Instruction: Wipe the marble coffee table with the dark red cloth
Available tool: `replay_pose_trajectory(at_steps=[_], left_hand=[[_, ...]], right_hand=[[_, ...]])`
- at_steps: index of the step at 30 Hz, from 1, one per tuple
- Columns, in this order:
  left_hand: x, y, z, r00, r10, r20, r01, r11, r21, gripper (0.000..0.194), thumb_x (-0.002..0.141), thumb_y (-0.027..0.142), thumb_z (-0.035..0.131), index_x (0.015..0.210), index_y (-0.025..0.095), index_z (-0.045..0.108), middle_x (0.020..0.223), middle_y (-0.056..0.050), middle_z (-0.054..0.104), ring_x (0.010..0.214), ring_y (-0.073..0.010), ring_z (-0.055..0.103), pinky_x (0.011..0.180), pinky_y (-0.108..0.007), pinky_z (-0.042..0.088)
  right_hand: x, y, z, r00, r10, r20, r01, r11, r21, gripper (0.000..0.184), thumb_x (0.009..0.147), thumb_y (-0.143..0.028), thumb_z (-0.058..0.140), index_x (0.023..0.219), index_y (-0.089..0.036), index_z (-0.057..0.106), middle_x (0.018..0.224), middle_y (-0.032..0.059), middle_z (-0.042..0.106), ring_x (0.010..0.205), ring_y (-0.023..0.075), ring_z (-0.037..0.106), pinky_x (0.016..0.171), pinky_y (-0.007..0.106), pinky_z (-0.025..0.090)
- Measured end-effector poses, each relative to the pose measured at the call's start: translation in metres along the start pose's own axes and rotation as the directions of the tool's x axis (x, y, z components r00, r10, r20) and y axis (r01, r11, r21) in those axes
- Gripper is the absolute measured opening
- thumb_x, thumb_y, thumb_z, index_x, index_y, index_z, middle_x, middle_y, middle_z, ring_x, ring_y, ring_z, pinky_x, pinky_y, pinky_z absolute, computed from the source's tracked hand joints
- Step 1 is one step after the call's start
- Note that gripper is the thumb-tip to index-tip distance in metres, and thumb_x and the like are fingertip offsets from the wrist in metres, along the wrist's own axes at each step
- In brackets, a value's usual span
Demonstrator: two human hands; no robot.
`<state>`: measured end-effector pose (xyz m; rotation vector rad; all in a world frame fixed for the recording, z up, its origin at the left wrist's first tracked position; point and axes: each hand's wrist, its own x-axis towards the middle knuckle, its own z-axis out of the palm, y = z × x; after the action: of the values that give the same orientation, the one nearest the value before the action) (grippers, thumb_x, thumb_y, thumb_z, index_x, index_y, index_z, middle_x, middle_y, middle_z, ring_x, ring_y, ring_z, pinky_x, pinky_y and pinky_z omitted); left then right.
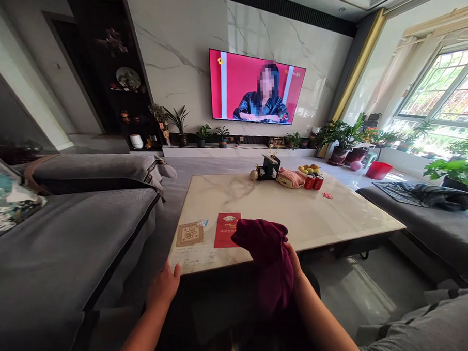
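My right hand (295,261) is closed on a dark maroon cloth (270,246). The cloth is bunched at the top, over the table's near edge, and its lower part hangs down in front of it. My left hand (165,283) is at the near left corner of the marble-topped coffee table (258,205), fingers apart and holding nothing; part of its fingers is hidden. Close to that hand lies a sheet of paper with writing (193,257). A red booklet (225,230) lies partly behind the cloth, beside a brown patterned square mat (190,234).
Toward the table's far side stand a black box (271,167), a folded pink towel (290,178), red cans (314,182) and fruit (309,169). Grey sofas (104,227) flank the table. A television (257,86) hangs on the wall above several potted plants.
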<state>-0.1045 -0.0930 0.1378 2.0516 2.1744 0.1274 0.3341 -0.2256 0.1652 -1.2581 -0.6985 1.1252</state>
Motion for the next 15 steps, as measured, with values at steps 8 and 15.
replay_pose_trajectory(at_steps=[8,15], left_hand=[[0.003,-0.002,0.003,1.000,0.021,-0.015,-0.021,1.000,-0.006,0.068,0.119,0.037,0.027,0.165,-0.007,0.053,0.152,-0.032,0.078,0.137,-0.0379,0.080,0.118,-0.045,0.059],[0.003,-0.003,0.006,1.000,0.015,-0.027,-0.015,1.000,0.008,0.066,0.120,0.038,0.030,0.164,-0.006,0.054,0.147,-0.031,0.080,0.136,-0.0371,0.080,0.114,-0.043,0.060]], right_hand=[[-0.009,-0.023,0.033,0.987,0.095,0.129,-0.152,0.805,0.573,0.046,0.081,-0.068,0.089,0.113,-0.034,0.084,0.119,0.0017,0.092,0.144,0.0326,0.076,0.128,0.052,0.061],[-0.024,-0.018,0.029,0.967,0.160,0.199,-0.230,0.886,0.403,0.044,0.072,-0.055,0.094,0.107,-0.031,0.085,0.105,0.0065,0.092,0.136,0.0412,0.081,0.116,0.058,0.069]])
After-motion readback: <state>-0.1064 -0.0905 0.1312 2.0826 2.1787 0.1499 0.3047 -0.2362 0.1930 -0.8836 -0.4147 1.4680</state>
